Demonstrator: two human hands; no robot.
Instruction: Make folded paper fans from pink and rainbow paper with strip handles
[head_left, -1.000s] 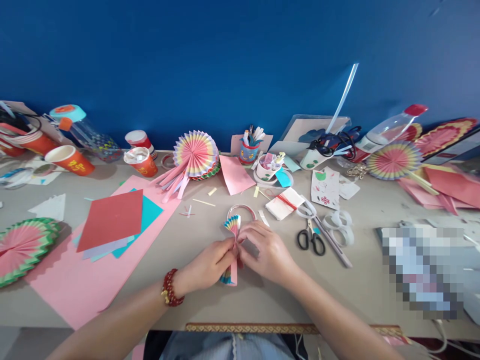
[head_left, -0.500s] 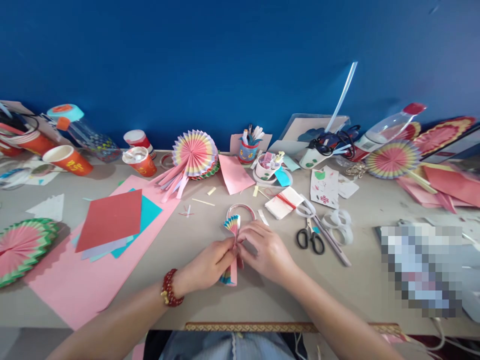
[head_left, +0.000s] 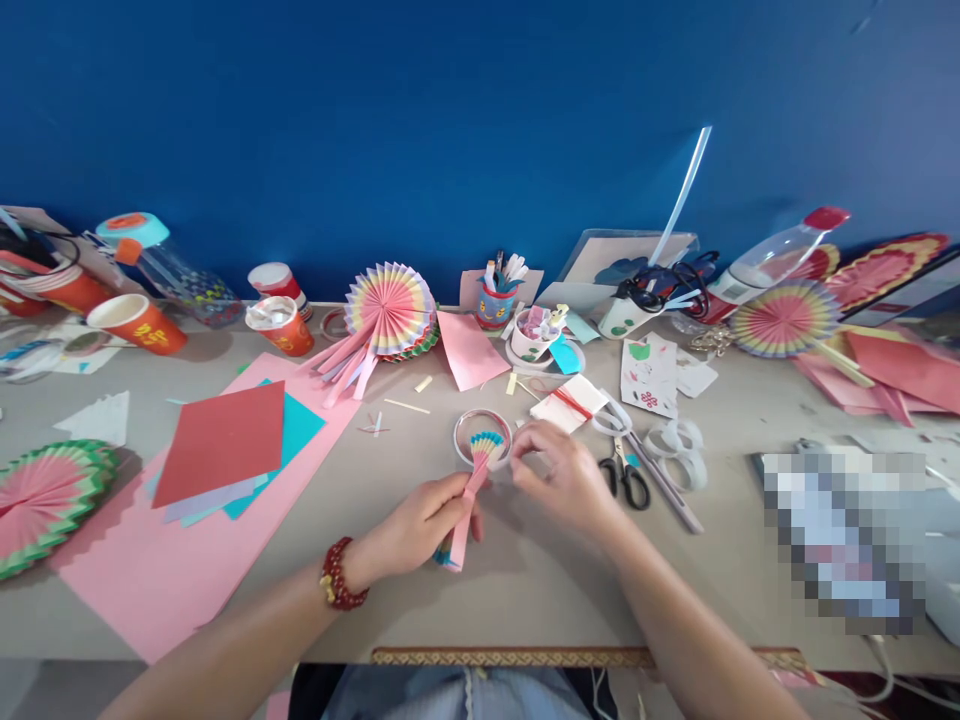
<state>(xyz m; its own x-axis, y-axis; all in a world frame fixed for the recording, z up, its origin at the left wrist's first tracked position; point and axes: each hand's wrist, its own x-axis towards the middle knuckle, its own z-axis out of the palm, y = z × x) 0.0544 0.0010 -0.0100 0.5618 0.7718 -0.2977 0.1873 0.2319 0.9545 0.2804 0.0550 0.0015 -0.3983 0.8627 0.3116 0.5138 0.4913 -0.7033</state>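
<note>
A pleated paper fan (head_left: 486, 447), pink with yellow and blue edges, is pinched at its narrow middle by my left hand (head_left: 426, 525). Its upper end spreads a little, and its lower end slants down below my fingers. My right hand (head_left: 559, 470) is apart from the fan, to its right, with thumb and forefinger curled together; whether something small is between them I cannot make out. Just behind the fan lies a roll of clear tape (head_left: 459, 437). Beyond my right hand is a white packet (head_left: 568, 404) tied with red string.
Black-handled scissors (head_left: 634, 485) and white tape rolls (head_left: 684, 465) lie right of my right hand. Coloured paper sheets (head_left: 225, 440) are stacked at left. Finished pleated rosettes (head_left: 390, 310), paper cups (head_left: 281, 325) and a bottle (head_left: 780, 260) stand along the blue wall.
My right hand has let go of the fan and moved right, away from it. The fan's upper end has tilted to the right in my left hand.
</note>
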